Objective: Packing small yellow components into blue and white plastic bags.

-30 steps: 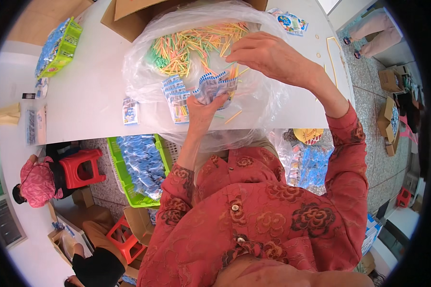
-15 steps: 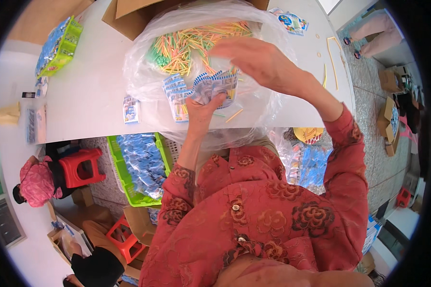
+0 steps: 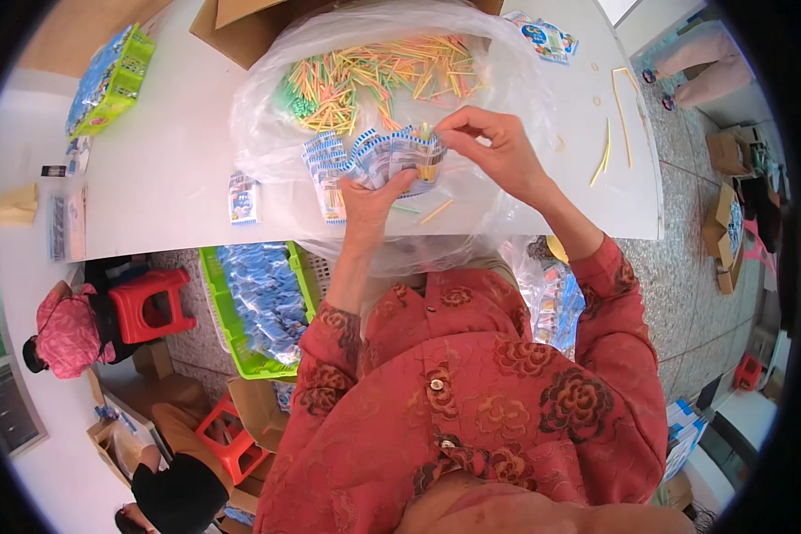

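Note:
My left hand (image 3: 369,200) is closed round a fan of small flat packets (image 3: 378,162), clear with blue-and-white striped edges, its thumb lying across their front. In the rightmost packet stand thin yellow and green sticks (image 3: 426,131), their tips showing at its open top. My right hand (image 3: 498,147) pinches that packet's upper right corner between thumb and fingertips. Behind the packets a heap of thin pastel sticks (image 3: 365,76), pink, yellow, green and orange, lies in a large clear plastic bag (image 3: 254,116) spread over the table (image 3: 178,178).
A filled blue-and-white packet (image 3: 243,198) lies left of the bag. Loose sticks (image 3: 602,160) and more packets (image 3: 547,40) are at the right. A cardboard box (image 3: 215,34) stands behind. Below the table edge is a green basket (image 3: 212,283) of packets. Two people (image 3: 182,498) sit at left.
My right hand has come down from over the stick heap to the rightmost packet's top corner. Sticks now stand in that packet. My left hand has hardly moved.

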A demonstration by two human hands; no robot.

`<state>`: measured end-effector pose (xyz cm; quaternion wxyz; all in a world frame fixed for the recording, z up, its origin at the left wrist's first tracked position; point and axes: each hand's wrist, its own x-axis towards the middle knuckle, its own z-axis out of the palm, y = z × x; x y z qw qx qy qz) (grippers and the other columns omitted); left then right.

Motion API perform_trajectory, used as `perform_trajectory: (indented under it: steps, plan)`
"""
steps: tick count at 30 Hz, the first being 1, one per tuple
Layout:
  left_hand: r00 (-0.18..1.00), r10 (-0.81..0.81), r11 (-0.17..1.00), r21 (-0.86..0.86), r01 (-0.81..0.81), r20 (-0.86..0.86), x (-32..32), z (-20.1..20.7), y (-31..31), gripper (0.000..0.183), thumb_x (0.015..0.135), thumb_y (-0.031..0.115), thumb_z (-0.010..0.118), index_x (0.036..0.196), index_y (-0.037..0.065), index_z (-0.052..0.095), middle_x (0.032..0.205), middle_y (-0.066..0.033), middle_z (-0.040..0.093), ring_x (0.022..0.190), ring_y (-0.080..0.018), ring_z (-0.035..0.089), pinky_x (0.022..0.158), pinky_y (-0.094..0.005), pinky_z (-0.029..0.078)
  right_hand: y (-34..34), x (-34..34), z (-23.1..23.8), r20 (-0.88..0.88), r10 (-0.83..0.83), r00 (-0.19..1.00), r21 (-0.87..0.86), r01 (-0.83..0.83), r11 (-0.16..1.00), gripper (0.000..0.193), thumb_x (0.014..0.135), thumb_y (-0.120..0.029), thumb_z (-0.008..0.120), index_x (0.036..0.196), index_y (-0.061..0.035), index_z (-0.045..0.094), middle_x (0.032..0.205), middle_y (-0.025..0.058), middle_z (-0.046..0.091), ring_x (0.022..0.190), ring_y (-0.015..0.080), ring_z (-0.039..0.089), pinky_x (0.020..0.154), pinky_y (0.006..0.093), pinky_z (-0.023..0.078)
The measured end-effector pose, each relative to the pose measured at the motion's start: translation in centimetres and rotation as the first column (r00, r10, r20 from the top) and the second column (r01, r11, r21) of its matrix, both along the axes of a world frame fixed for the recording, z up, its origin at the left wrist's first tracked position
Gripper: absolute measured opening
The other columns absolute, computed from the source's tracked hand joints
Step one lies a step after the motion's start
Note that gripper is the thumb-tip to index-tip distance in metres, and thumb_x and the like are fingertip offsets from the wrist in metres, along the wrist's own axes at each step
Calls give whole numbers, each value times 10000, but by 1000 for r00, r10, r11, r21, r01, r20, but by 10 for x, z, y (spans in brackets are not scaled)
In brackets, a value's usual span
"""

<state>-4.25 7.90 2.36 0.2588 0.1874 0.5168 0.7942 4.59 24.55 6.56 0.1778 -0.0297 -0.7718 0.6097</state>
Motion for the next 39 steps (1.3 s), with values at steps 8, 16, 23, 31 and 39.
perform_trajectory:
  steps: [8, 16, 23, 31, 39]
  plan:
    - [999, -35, 999, -6, 36, 4, 4, -4, -1, 322, 714, -38, 677, 1021, -18, 581, 935, -67, 635, 812, -128, 614, 731, -265, 514, -8, 9, 1, 153, -48, 987, -54, 57, 997, 85, 849, -48, 563, 901, 18, 580, 813, 22, 595, 738, 70, 544, 676, 217, 457]
    - [1000, -20, 1000, 10, 20, 19, 4, -1, -4, 335, 712, -41, 678, 1028, -6, 572, 943, -66, 632, 818, -130, 612, 746, -271, 512, -13, 3, 10, -92, -96, 991, 219, 114, 969, 79, 846, -17, 542, 916, 11, 566, 779, 53, 592, 703, 114, 562, 668, 241, 472]
    - [998, 11, 999, -42, -8, 61, 4, -4, -7, 319, 719, -39, 671, 1021, -2, 576, 937, -60, 635, 811, -119, 610, 727, -259, 508, -7, 3, -5, 92, -52, 994, 17, 50, 999, 131, 876, -62, 519, 995, -7, 508, 835, 24, 587, 741, 81, 541, 642, 245, 458]
    - [999, 1, 1000, -9, 0, 44, 5, -8, -11, 319, 715, -37, 676, 1015, -7, 574, 934, -69, 634, 807, -128, 612, 735, -271, 513, -12, -2, -20, 143, 118, 983, -160, -94, 983, 286, 808, -111, 630, 1069, -16, 561, 817, -1, 602, 717, 59, 531, 639, 214, 447]
    - [998, -36, 999, -13, 37, 45, 6, 2, -17, 350, 704, -40, 682, 1036, -14, 573, 949, -70, 632, 822, -128, 611, 747, -270, 512, -18, -4, -22, 122, 92, 988, -250, -59, 967, 241, 783, -109, 654, 1006, -21, 624, 797, -7, 618, 677, 39, 513, 612, 209, 436]
